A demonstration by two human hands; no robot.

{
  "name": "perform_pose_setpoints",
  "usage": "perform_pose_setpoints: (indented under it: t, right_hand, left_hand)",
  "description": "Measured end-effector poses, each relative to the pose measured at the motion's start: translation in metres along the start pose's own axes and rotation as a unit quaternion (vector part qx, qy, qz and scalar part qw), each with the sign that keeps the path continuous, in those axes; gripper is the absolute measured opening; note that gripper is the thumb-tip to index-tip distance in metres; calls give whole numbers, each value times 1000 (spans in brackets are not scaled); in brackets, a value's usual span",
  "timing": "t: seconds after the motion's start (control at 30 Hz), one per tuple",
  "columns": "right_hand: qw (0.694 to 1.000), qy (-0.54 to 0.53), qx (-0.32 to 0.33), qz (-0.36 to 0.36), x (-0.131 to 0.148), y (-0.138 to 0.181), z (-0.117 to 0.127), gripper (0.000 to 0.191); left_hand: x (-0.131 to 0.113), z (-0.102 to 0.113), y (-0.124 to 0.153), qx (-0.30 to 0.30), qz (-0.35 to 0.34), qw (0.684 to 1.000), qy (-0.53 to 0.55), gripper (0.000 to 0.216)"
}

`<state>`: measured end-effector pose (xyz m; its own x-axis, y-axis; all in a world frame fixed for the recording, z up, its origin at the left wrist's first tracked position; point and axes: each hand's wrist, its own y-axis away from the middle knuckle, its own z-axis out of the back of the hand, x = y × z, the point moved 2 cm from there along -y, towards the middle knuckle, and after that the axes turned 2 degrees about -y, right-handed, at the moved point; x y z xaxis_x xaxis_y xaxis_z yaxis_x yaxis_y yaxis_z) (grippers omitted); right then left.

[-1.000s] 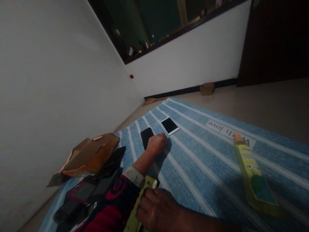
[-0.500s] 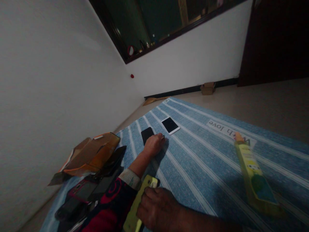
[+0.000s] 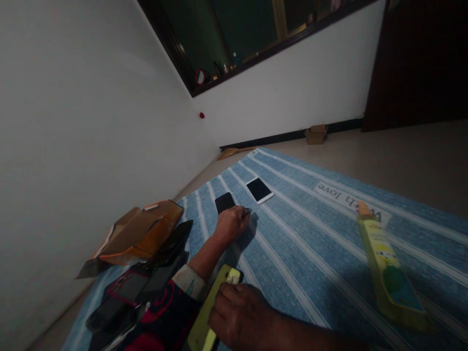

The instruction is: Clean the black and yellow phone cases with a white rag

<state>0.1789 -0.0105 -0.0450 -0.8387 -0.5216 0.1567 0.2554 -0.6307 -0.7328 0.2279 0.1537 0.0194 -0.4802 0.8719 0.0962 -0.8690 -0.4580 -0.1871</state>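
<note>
My left hand (image 3: 231, 225), in a dark sleeve with a pink pattern and a pale cuff, is closed just in front of a black phone (image 3: 224, 202) and partly covers it. A small dark thing (image 3: 246, 211) shows at its fingertips, too small to name. My right hand (image 3: 241, 312) is closed over the edge of a yellow-green phone case (image 3: 208, 309) at the lower middle. Something whitish shows by its fingers at the case's upper end. A white phone (image 3: 259, 189) lies face up beyond my left hand.
A blue striped cloth (image 3: 292, 243) covers the surface. At right lies a yellow-green bottle (image 3: 391, 273) with an orange top. On the left are an open cardboard box (image 3: 142, 231), a pink-edged phone (image 3: 126, 285) and dark items. A small carton (image 3: 316, 135) stands on the floor by the wall.
My left hand has drawn slightly back toward me, with its fingertips a little lower. My right hand and the phone case look nearly unchanged.
</note>
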Motion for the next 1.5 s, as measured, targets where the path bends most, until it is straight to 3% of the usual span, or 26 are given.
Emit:
perform_pose_setpoints:
  t: [0.33,0.9,1.17,1.5]
  right_hand:
    - [1000,-9,18,1,0,1,1,11]
    - [999,-18,42,-20,1,-2,12,13]
    - [999,-16,47,-12,1,-3,12,11]
    - [999,-18,49,-4,0,-1,11,12]
  left_hand:
    - [-6,14,38,-150,-83,976,132,19]
    - [-22,21,58,-176,-131,957,189,14]
    - [-22,22,62,-151,-88,965,196,17]
    - [-20,17,45,-172,14,963,205,17]
